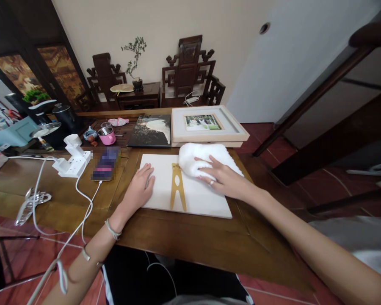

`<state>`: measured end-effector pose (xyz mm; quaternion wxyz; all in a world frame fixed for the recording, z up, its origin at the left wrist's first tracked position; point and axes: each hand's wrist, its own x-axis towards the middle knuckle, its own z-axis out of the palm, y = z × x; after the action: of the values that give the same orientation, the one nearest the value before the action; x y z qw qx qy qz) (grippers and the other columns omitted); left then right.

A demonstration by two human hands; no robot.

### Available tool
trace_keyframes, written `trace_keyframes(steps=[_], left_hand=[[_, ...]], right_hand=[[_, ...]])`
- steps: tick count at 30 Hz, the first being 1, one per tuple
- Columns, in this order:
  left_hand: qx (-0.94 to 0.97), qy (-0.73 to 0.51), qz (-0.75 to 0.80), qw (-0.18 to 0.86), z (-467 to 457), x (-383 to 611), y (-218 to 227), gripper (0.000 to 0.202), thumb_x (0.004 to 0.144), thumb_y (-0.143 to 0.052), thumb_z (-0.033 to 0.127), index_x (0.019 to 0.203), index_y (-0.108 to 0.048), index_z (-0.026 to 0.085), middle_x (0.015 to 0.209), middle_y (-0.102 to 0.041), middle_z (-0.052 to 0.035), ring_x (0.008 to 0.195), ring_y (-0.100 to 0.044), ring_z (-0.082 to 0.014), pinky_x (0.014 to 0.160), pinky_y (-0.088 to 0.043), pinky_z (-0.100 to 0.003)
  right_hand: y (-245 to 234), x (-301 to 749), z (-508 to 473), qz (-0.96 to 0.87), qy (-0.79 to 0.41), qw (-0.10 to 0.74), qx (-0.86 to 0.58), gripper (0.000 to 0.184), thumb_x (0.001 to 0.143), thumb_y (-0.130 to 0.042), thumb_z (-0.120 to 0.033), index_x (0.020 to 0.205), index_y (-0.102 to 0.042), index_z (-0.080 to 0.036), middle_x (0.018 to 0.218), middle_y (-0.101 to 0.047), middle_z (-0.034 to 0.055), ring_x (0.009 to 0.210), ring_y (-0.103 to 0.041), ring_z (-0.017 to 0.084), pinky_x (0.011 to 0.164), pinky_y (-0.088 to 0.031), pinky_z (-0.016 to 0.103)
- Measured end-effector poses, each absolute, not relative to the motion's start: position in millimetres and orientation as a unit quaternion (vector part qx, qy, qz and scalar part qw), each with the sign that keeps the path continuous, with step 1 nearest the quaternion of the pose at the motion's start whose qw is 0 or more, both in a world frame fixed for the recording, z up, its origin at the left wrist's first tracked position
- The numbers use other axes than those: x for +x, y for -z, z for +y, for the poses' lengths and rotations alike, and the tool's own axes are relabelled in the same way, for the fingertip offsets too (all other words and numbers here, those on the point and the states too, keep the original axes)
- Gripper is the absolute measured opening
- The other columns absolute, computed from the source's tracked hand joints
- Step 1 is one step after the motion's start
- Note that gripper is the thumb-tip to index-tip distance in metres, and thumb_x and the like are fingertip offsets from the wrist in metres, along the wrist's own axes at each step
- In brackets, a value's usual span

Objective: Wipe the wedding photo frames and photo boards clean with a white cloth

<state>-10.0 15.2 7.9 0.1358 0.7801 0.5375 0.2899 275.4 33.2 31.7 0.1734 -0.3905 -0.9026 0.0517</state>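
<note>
A white board with a gold prop leg in its middle lies flat on the wooden table; it looks like the back of a picture frame. My left hand rests on the board's left edge, fingers stretched out and holding nothing. On the right half of the board, my right hand presses a fluffy white cloth, with its fingers over the cloth and a ring on one of them. The cloth covers the board's upper right corner and touches the top of the prop leg.
Behind the board are a light wooden picture frame and a dark photo panel. Leftward are a phone, a power strip with white cables, a pink cup and a hair clip. The table's front edge is near me.
</note>
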Motion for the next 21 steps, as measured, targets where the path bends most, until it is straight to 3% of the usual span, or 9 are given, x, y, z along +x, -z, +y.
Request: trace_keyframes(steps=[5,13,18,21], left_hand=[[0.781,-0.290,0.537,0.133,15.1,-10.3,-7.2,0.036,0.091,-0.042,0.022,0.120,-0.058,0.008,0.137,-0.051,-0.0181,0.134,-0.041,-0.0256,0.112,-0.031,-0.048],[0.785,-0.285,0.535,0.125,14.8,-10.1,-7.1,0.036,0.091,-0.042,0.021,0.120,-0.058,0.007,0.137,-0.051,-0.0189,0.134,-0.041,-0.0261,0.112,-0.031,-0.049],[0.789,-0.273,0.536,0.123,13.9,-9.6,-10.0,0.036,0.092,-0.041,0.021,0.122,-0.057,0.009,0.138,-0.050,-0.0183,0.134,-0.040,-0.0267,0.111,-0.031,-0.051],[0.790,-0.268,0.538,0.121,13.4,-9.3,-11.5,0.037,0.092,-0.041,0.021,0.122,-0.057,0.008,0.138,-0.050,-0.0186,0.134,-0.040,-0.0270,0.111,-0.031,-0.050]], right_hand=[[-27.7,273.0,43.3,-0.896,-0.036,0.187,-0.400,0.034,0.095,-0.036,-0.030,0.107,-0.066,-0.019,0.128,-0.059,0.0121,0.133,-0.037,0.032,0.109,-0.029,0.060],[-28.0,274.1,-36.2,-0.909,-0.047,0.206,-0.360,0.023,0.089,-0.047,-0.021,0.089,-0.069,-0.018,0.146,-0.039,0.0136,0.133,-0.037,0.033,0.109,-0.027,0.061],[-38.5,271.5,-85.0,-0.933,-0.060,0.170,-0.312,0.021,0.085,-0.048,-0.013,0.077,-0.066,-0.020,0.143,-0.045,0.0102,0.138,-0.027,0.029,0.111,-0.023,0.060],[-41.0,271.8,-89.4,-0.939,-0.069,0.158,-0.298,0.020,0.085,-0.048,-0.013,0.078,-0.066,-0.020,0.141,-0.047,0.0108,0.137,-0.029,0.029,0.111,-0.024,0.061]])
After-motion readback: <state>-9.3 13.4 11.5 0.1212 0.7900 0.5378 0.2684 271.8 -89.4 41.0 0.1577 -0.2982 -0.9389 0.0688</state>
